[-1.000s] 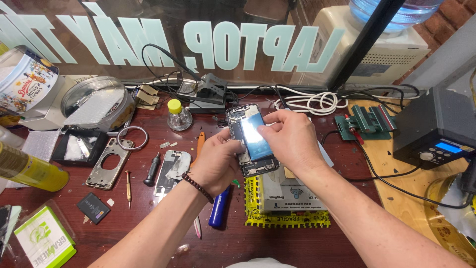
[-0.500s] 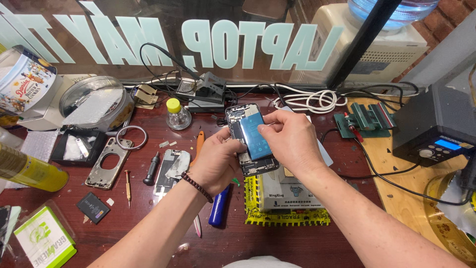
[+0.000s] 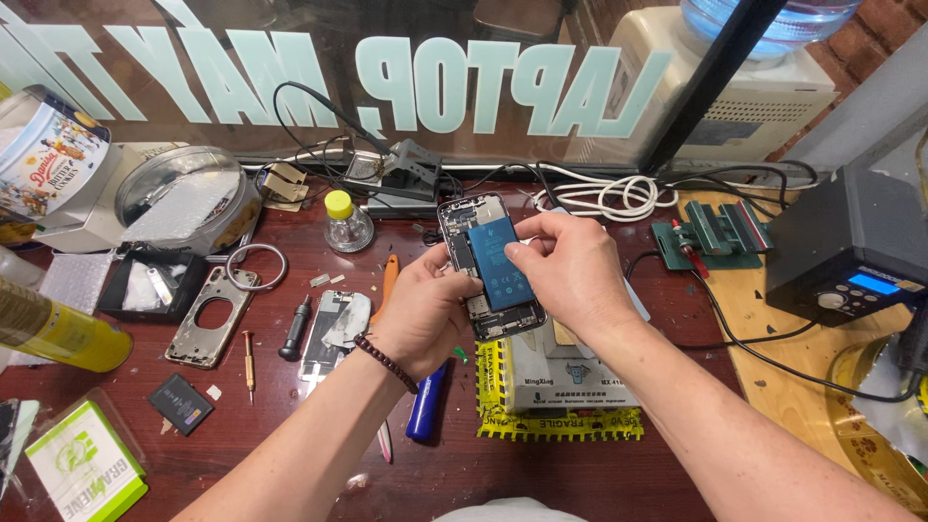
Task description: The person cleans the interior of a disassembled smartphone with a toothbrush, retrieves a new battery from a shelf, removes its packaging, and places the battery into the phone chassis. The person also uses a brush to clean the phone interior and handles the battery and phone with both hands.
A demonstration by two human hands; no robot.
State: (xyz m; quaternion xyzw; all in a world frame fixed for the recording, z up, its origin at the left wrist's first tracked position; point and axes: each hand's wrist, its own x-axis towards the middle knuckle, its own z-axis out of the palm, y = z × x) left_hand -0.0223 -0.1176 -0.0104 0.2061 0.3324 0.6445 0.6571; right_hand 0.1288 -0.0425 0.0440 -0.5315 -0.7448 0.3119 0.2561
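Left hand [image 3: 425, 309] grips opened phone [image 3: 488, 266]; right hand [image 3: 570, 271] pinches blue battery [image 3: 501, 263], laid in the body, not yet pressed flat.

I've got one cam only, head-mounted, looking steeply down and fwd over the red-brown workbench [image 3: 290, 454] toward the lettered window [image 3: 435, 87]. Close range: forearms enter from bottom edge, hands mid-frame. No 2nd view to share.
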